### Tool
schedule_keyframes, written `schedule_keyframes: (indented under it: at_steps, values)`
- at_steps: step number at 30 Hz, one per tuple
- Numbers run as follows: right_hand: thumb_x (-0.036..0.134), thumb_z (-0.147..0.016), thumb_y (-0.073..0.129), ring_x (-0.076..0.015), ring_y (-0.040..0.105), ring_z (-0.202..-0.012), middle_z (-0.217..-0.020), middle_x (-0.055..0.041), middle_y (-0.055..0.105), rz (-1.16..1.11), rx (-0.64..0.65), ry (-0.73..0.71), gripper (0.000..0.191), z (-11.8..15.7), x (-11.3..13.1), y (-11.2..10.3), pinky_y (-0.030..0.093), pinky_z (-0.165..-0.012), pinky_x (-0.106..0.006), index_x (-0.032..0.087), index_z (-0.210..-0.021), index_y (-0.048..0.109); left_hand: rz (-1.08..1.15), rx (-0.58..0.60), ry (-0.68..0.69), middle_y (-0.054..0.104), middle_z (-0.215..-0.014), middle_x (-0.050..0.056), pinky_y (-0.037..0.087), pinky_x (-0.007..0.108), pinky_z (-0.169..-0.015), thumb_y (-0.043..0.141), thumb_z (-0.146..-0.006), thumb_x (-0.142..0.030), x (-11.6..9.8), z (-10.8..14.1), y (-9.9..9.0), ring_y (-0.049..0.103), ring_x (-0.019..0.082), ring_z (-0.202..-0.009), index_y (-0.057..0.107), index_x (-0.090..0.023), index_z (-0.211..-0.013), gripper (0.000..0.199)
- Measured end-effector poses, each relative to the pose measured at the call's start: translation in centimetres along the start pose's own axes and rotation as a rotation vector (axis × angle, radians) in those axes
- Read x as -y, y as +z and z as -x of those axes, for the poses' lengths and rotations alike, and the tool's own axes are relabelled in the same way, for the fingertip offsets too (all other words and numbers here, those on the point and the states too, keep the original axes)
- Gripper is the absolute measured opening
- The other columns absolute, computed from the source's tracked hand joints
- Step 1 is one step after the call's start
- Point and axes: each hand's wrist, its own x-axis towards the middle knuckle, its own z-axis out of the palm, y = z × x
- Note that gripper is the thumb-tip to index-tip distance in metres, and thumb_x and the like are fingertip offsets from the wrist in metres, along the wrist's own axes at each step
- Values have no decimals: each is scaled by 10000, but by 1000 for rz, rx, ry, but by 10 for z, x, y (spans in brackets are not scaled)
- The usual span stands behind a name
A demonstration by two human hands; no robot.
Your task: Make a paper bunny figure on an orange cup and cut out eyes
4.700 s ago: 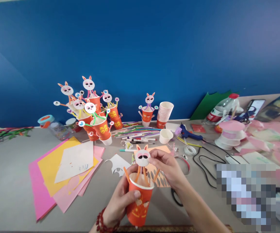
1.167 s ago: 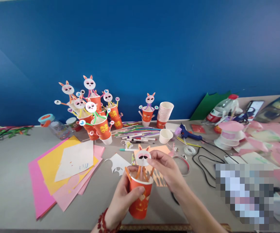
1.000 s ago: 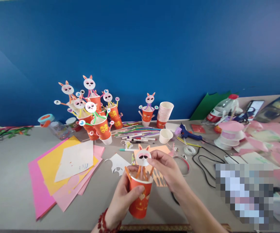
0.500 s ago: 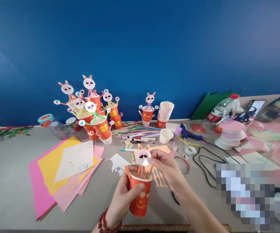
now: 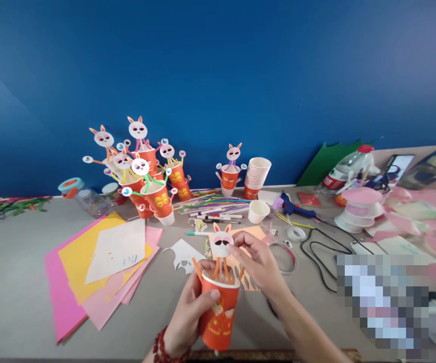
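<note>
The red paper cup (image 5: 220, 320) lies inside the curl of the left hand (image 5: 187, 315), whose fingers wrap round its far side while the thumb presses its front below the rim. The cup tilts slightly. Orange strips (image 5: 197, 270) rise from its mouth, above the left thumb, and a paper rabbit head (image 5: 221, 245) stands over it. The right hand (image 5: 257, 259) has its thumb and forefinger pinched together at the head's right edge, its other fingers curled.

Beneath and behind the right hand is a peach sheet (image 5: 254, 234) with cut-out slots. Just beyond the left hand's fingertips lies a white paper scrap (image 5: 189, 252); well left of that hand are stacked coloured sheets (image 5: 64, 290). Past the right hand stand a small white cup (image 5: 258, 212) and, farther right, a blue glue gun (image 5: 300, 212). A tape roll (image 5: 296, 234) lies nearer to it. Farthest beyond both hands stand a stack of cups (image 5: 258, 175) and, to the left, several rabbit-topped cups (image 5: 156, 196).
</note>
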Motion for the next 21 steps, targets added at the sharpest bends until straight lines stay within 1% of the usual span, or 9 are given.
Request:
schedule_keyframes:
  at_steps: [3, 5, 7, 10, 16, 21]
  values:
    - [347, -853, 629, -176, 566, -740, -766, -27, 612, 17, 40, 29, 189, 1, 1, 1, 450, -677, -270, 175, -783, 595, -21, 7, 20, 648, -1011, 57, 487, 306, -819, 746, -791, -305, 1, 0, 0, 614, 200, -905, 584, -210, -1096, 358]
    - [351, -827, 659, -191, 595, -766, -798, -41, 651, 7, 84, 71, 189, 2, 2, 2, 470, -709, -285, 165, -814, 627, -34, 23, 33, 640, -1029, 52, 479, 302, -824, 745, -793, -301, 2, 0, 0, 604, 196, -913, 579, -220, -1104, 362]
    - [353, -804, 684, -205, 617, -798, -833, -52, 683, -32, 109, 113, 203, 3, 2, 3, 485, -738, -299, 157, -852, 661, -58, 39, 45, 631, -1043, 46, 467, 294, -830, 741, -797, -301, 2, 0, 0, 591, 191, -925, 575, -227, -1112, 364]
    - [374, -785, 713, -201, 625, -791, -856, -54, 706, -129, 121, 171, 248, 3, 2, 5, 493, -716, -291, 153, -897, 698, -108, 59, 65, 625, -1049, 48, 454, 283, -829, 737, -802, -304, 2, 1, -1, 576, 188, -931, 575, -221, -1120, 366]
    - [424, -711, 786, -160, 597, -652, -740, -30, 697, -289, 124, 296, 325, 3, 3, 7, 486, -646, -280, 143, -861, 722, -120, 81, 68, 624, -1050, 55, 454, 279, -793, 730, -804, -327, 2, 2, -2, 572, 182, -889, 565, -219, -1135, 385]
    - [425, -698, 789, -180, 613, -677, -738, -38, 704, -325, 130, 339, 308, 5, 4, 9, 488, -654, -294, 147, -809, 718, -104, 81, 77, 617, -1044, 55, 459, 295, -808, 738, -791, -332, 3, 2, -2, 576, 196, -900, 563, -222, -1128, 395]
